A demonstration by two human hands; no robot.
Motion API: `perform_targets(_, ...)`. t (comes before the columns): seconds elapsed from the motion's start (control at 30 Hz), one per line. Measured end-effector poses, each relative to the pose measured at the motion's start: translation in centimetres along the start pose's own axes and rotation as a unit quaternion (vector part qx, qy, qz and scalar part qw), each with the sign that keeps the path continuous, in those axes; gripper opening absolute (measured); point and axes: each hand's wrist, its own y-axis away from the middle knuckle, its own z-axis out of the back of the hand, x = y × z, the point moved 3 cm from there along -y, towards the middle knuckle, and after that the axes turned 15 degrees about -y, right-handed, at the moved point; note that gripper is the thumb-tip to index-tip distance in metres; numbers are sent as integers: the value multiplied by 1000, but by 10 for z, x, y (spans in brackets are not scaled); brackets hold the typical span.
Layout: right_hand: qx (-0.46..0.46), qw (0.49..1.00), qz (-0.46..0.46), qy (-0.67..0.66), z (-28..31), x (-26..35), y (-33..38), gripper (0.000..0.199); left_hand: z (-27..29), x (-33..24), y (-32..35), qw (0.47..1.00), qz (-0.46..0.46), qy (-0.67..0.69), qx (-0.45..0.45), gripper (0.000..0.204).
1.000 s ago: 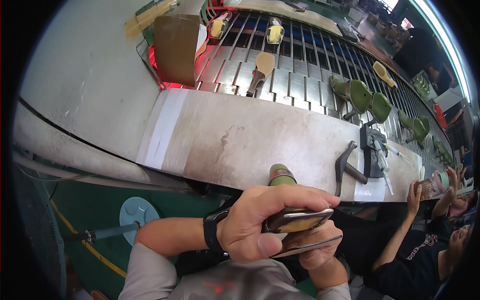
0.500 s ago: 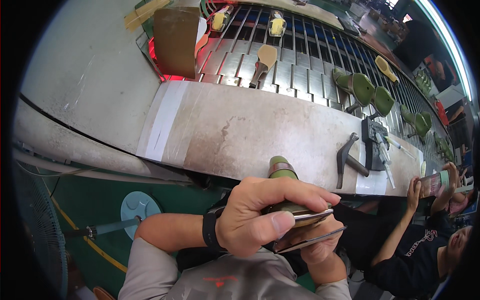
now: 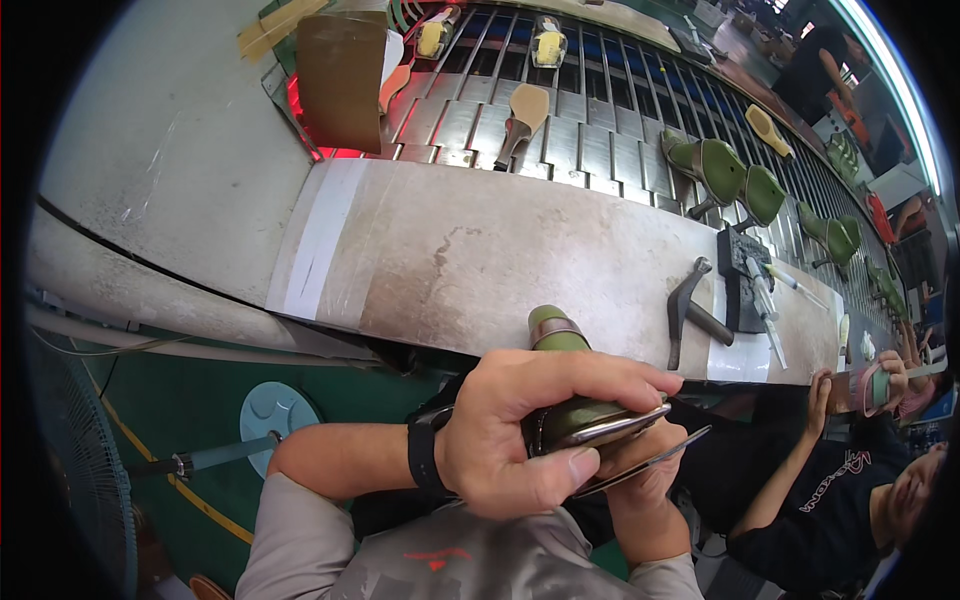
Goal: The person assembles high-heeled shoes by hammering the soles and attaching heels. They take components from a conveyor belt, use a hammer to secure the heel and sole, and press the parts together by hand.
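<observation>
Held over the near edge of the bench is a green shoe [image 3: 585, 420], its back end poking out above my fingers. My left hand [image 3: 515, 425] wraps over it, closed, with the thumb along its lower edge. Just below that edge is a thin dark shoe sole [image 3: 655, 458] with a shiny rim, tilted and separated from the shoe by a narrow gap at its outer end. My right hand [image 3: 645, 480] is closed on the sole from beneath; several of its fingers are hidden behind the sole and the left hand.
On the bench [image 3: 530, 240] lie a hammer [image 3: 690, 310], a dark block [image 3: 740, 285] and white brush-like tools [image 3: 763, 305]. Beyond runs a roller conveyor [image 3: 590, 130] with green heeled shoes [image 3: 715, 170] and a tan-soled shoe [image 3: 522, 120]. A co-worker [image 3: 830, 500] handles a shoe at right.
The sole has swung up to the right and tilts more steeply. The shoe in my left hand has turned slightly, showing more of its green side. The view has shifted a little.
</observation>
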Motion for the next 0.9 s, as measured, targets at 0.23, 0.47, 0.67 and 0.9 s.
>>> perform_targets(0.23,8,1000,17,-4,0,-3,0,55,0,1,2,999,14,39,-11,52)
perform_targets(0.47,27,999,16,-5,-3,-7,-2,57,3,-2,5,999,13,44,-2,56)
perform_targets(0.67,30,999,13,2,-4,-8,-3,58,6,-2,6,999,9,40,-1,55)
perform_targets(0.9,30,999,21,27,-9,-7,-6,59,6,-4,9,997,16,73,-15,53)
